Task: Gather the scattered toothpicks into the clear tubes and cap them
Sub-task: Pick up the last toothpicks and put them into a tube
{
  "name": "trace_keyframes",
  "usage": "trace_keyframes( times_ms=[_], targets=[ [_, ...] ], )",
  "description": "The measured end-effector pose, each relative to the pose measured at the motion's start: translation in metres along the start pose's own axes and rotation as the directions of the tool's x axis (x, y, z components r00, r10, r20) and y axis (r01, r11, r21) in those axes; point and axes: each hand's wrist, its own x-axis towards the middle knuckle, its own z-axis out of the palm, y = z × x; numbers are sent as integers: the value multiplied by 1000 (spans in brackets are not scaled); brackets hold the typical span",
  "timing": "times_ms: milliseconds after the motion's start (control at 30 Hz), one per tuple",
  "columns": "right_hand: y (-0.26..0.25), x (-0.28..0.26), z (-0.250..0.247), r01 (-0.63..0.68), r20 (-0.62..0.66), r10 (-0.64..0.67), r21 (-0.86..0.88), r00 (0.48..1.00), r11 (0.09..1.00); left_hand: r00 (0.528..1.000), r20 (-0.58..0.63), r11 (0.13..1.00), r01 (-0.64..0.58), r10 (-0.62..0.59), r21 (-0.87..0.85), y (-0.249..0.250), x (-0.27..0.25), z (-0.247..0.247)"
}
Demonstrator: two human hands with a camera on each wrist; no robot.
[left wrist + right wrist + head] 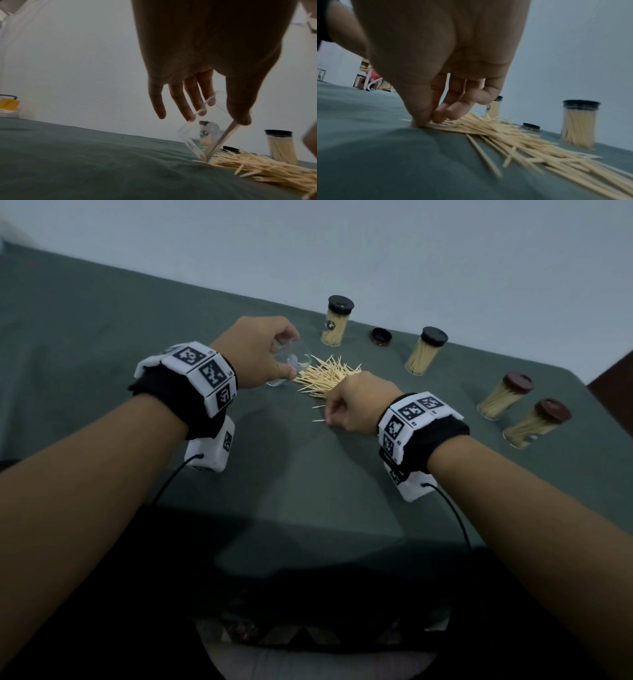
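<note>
The left hand point(262, 350) held the small clear plastic tube point(289, 368) tilted at the centre of the head view, its base corner touching the grey-green cloth-covered counter point(102, 337). The fingers point(189, 106) and thumb were curled round its wall, and one toothpick was already leaning inside. Just right of it lay the loose pile of pale wooden toothpicks point(325, 376). The right hand point(356, 402) was at the pile's near edge, fingertips point(439, 115) closed down on the ends of a few sticks — how many were actually pinched I cannot tell.

Four filled, capped tubes point(337, 320) stood toward the upper right, so this looked like the last one (a spare dark round cap point(381, 336) waited between two of them).

To do this well, the sticks probably wanted aligning before lifting — parallel, tips together — and the tube's mouth turning toward the right hand.
</note>
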Motion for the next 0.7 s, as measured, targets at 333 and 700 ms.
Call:
trace_keyframes(
  times_ms=[333,700],
  targets=[
    [60,1,2,-191,-141,192,19,971,981,999,31,999,-39,39,2,11,3,8],
    [73,14,2,-66,-48,78,215,996,974,999,33,999,-38,37,18,15,13,17]
  ],
)
